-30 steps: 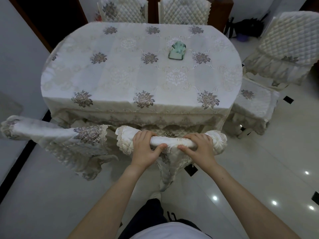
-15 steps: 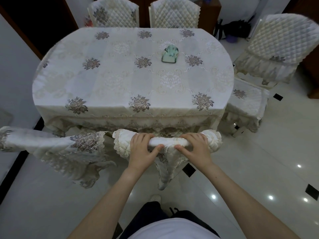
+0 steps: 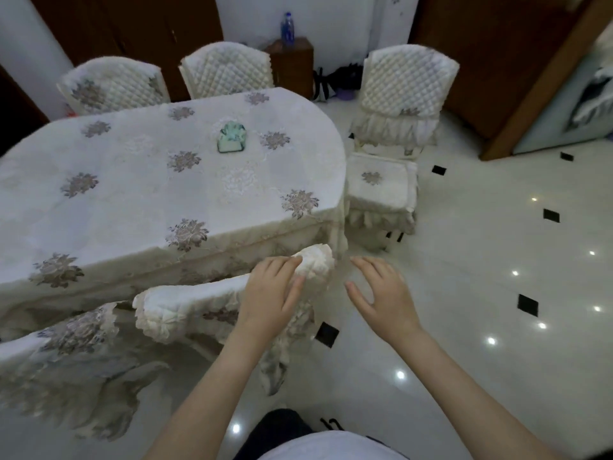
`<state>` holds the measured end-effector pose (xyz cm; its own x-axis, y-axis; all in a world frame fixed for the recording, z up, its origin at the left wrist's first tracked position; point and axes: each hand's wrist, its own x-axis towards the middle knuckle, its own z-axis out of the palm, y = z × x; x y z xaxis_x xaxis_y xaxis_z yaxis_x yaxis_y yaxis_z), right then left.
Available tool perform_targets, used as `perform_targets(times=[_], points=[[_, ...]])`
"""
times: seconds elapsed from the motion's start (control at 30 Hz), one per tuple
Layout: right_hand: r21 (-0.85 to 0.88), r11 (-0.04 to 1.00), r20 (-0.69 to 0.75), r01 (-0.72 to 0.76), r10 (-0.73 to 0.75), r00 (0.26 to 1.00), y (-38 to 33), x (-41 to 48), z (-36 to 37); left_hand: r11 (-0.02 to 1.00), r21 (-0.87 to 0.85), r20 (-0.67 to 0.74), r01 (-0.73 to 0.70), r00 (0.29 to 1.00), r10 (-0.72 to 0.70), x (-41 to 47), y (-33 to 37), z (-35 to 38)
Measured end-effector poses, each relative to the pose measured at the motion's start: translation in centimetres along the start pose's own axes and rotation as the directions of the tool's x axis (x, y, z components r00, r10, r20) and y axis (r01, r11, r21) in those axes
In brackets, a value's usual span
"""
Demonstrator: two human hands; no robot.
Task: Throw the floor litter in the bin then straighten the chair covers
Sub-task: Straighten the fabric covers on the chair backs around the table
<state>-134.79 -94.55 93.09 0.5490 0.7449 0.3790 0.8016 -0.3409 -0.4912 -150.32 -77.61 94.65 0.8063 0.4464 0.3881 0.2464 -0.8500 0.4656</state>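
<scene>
left hand (image 3: pixel 272 293): lower centre of frame, fingers curled over the top rail of the nearest chair cover (image 3: pixel 185 303), thumb pressed on its bunched right end. Gripping the fabric.
right hand (image 3: pixel 381 293): just right of that end, apart from the fabric, fingers spread, holding nothing.
nearest chair cover: top edge lies rolled and lumpy, lace skirt hangs uneven below. Looks mid-straighten, not done.
second chair cover (image 3: pixel 66 343): lower left, flower panel creased, skirt ragged. Probably left to do.
floor (image 3: pixel 464 293): glossy tile right of the hands; only dark inset diamonds and light reflections, no litter in sight. Litter step judged done. No bin in frame.
side chair cover (image 3: pixel 381 187): mid right, beside the table end (image 3: pixel 331 154), seat pad lies flat.
far chair covers (image 3: pixel 229 71): upper frame, quilted backs sit square, look tidy.
remaining: finish the nearest cover, then the lower-left one.
</scene>
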Motion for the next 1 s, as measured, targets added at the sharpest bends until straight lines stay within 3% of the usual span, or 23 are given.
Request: perform_targets(times=[0.3,0.53,0.77,1.0], points=[[-0.112,0.937,-0.174,-0.33,0.309,0.935,7.6,-9.0,-7.2,0.948,-0.129,0.174,-0.291,0.935,0.31,3.3,9.6,8.3],[-0.137,0.827,-0.171,-0.546,0.523,0.835,13.5,-12.7,-7.9,0.923,-0.175,0.398,-0.341,0.833,0.384,5.1,11.7,16.3],[-0.188,0.795,-0.186,-0.576,0.547,0.816,22.5,-6.0,-9.3,0.911,-0.213,0.456,-0.352,0.789,0.411,15.6,13.0,24.0],[-0.25,0.785,-0.272,-0.567,0.505,0.819,31.5,5.6,-15.0,0.872,-0.252,0.362,-0.42,0.794,0.488,31.5,16.9,28.3]])
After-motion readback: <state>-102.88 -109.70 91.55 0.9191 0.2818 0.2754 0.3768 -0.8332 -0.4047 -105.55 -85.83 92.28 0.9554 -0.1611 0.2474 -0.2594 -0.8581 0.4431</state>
